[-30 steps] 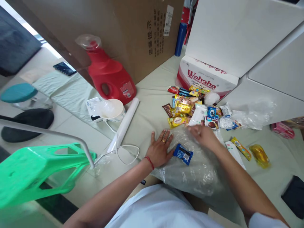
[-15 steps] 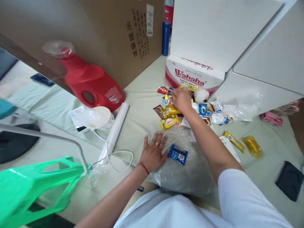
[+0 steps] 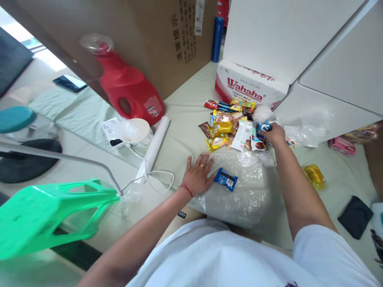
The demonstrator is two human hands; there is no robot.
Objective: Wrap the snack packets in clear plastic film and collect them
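My left hand lies flat with its fingers stretched on the edge of a clear plastic bag. By its thumb, on the bag, rests a blue snack packet. My right hand reaches to the right side of a pile of wrapped snacks, its fingers closed on another blue packet. In the pile I see a white packet, a yellow packet and a brown packet. A white fluffy ball sits just behind my right fingers.
A Wahaba-style white and red carton stands behind the pile. To the left are a red jug, a paper cup, a white roll and a green stool. A yellow wrapped item and a black pouch lie right.
My right hand has moved from the back left of the pile to its right side and closed on a blue packet. My left hand stays flat on the bag. The view has shifted slightly.
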